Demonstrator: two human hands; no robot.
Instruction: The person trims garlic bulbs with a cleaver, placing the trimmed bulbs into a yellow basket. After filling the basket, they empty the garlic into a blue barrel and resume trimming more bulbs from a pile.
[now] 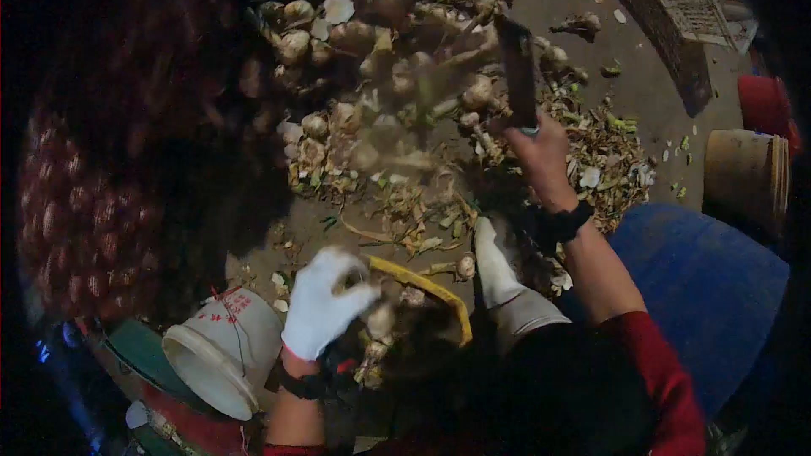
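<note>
My right hand (541, 156) is bare and gripped around the handle of a dark knife (517, 72), its blade raised upright over a heap of garlic bulbs (380, 51) with stalks. My left hand (325, 300) wears a white glove and is closed on a garlic bulb just above a yellow-rimmed basket (443, 295) holding more bulbs. Cut stalks and skins (591, 152) litter the ground around the knife hand. My white shoe (494, 262) stands between the two hands.
A red mesh sack of garlic (84, 219) fills the left side. A white bucket (224, 350) lies tilted at lower left. A wire crate (676, 0) sits at top right, with a red tub (764, 101) and a tan bucket (748, 173). A blue seat (701, 287) is at right.
</note>
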